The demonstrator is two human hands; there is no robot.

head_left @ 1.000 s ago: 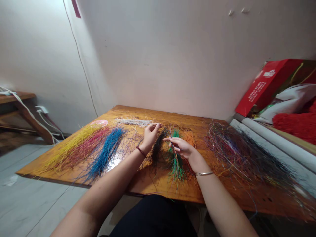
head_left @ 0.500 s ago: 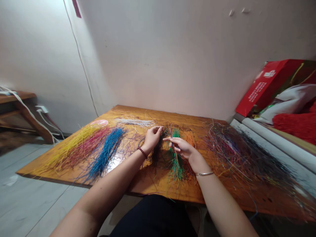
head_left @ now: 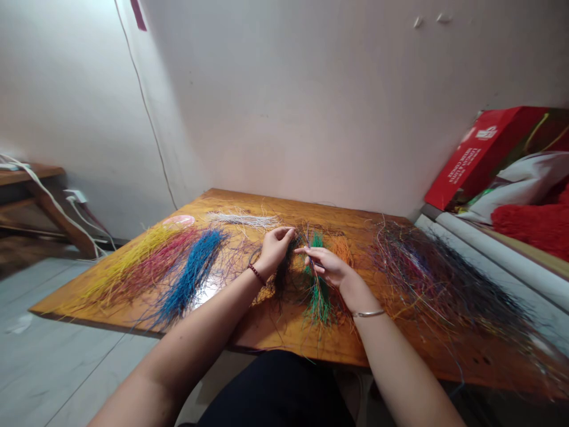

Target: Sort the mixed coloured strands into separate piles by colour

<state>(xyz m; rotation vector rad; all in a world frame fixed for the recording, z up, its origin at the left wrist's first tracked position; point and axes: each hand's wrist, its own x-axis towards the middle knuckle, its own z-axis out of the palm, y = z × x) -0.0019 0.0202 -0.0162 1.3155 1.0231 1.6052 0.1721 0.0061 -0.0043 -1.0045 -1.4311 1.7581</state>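
My left hand (head_left: 275, 246), with a dark red bead bracelet on its wrist, is closed in a pinch above a black strand bundle (head_left: 281, 276); what it pinches is too small to make out. To its right, my right hand (head_left: 326, 264), with a silver bangle, is closed around a few thin dark and reddish strands (head_left: 316, 276). Beneath it lies a green strand bundle (head_left: 320, 305), with an orange bundle (head_left: 342, 250) beside that.
On the wooden table (head_left: 262, 329), yellow (head_left: 128, 261), red (head_left: 155, 261) and blue (head_left: 191, 276) bundles lie left. White strands (head_left: 242, 220) lie farther back. Mixed (head_left: 413, 267) and dark strands (head_left: 480, 284) spread right, near a red box (head_left: 473, 154).
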